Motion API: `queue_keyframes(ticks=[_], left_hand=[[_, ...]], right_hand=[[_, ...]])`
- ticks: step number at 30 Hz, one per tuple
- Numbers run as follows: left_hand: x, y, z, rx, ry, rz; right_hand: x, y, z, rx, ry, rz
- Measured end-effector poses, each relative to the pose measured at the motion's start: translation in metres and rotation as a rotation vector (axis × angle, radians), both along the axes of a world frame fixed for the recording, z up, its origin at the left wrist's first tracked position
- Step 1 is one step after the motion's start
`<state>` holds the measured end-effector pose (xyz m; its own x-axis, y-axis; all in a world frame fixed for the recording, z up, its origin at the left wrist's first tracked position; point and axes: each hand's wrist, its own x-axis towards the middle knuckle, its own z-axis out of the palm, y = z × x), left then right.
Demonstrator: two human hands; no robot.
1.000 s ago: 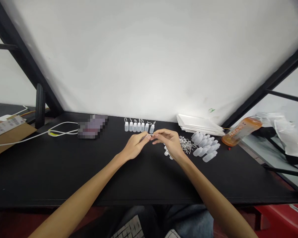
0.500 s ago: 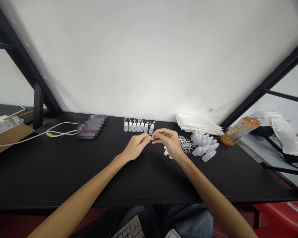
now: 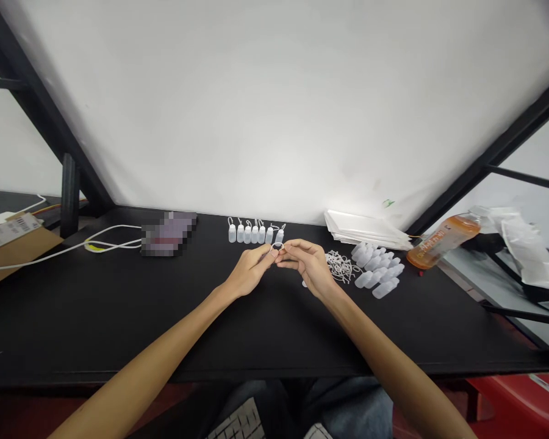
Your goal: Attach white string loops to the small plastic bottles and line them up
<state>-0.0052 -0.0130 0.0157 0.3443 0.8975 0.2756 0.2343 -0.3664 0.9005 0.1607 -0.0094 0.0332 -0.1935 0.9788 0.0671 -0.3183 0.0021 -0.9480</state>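
**Pinching a white loop between both hands, mid-table**

Both grips are closed on the same item. The fingertips of the left hand (image 3: pixel 249 272) and the right hand (image 3: pixel 309 263) meet on a small white loop (image 3: pixel 278 246), held just above the table (image 3: pixel 119 317). It is too small to tell whether anything else is held with it.

Just behind the hands, seven standing bottles (image 3: pixel 255 233) form a row at the table's back edge, each with a loop at its neck; these read as finished.

To the right of the right hand lies a tangle of loose loops (image 3: pixel 343 267). Beside that is a heap of lying bottles (image 3: pixel 377 269) with no loops visible. Judged by count, the heap outnumbers the row, so more is left than done.

Further out are a stack of white sheets (image 3: pixel 365 229) and an orange bottle (image 3: pixel 441 242) to the right, and a white cable (image 3: pixel 105 244) and a cardboard box (image 3: pixel 9 242) to the left.
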Motion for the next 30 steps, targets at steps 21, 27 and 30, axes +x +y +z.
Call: queue_keyframes(ticks=[21, 27, 30], left_hand=[[0.0020, -0.0027, 0.0003, -0.075, -0.061, -0.012], [0.0022, -0.0025, 0.0002, -0.074, -0.058, -0.022], [0.0023, -0.0024, 0.0000, -0.081, -0.054, -0.017]], right_hand=[[0.0001, 0.0007, -0.0012, 0.002, 0.013, 0.001], [0.0001, 0.0004, -0.0014, 0.025, -0.008, -0.004], [0.0000, 0.0000, -0.0011, 0.048, -0.022, -0.012]])
